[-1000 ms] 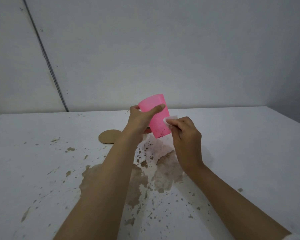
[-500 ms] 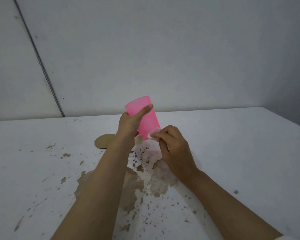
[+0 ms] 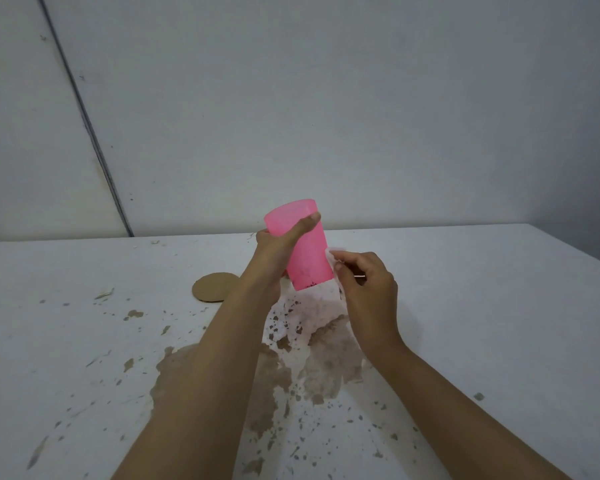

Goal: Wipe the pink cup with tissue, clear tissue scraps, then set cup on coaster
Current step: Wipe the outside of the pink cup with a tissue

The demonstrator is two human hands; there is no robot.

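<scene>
My left hand [image 3: 278, 251] grips the pink cup [image 3: 307, 251] in the air above the table, upside down and tilted, its base toward the wall. Dark specks cling near the cup's lower rim. My right hand [image 3: 368, 285] pinches a small white tissue [image 3: 333, 256] against the cup's right side. A round brown coaster [image 3: 212, 286] lies flat on the table, left of the cup and partly behind my left forearm.
The white table [image 3: 482, 306] bears worn brown patches and flakes, thickest under my arms [image 3: 274, 368]. A pale scrap [image 3: 104, 292] lies at the left. A grey wall stands close behind the table's far edge.
The right hand slid the tissue down to the cup's lower edge, then back up along its right side. The left hand kept hold of the cup, tilting it slightly.
</scene>
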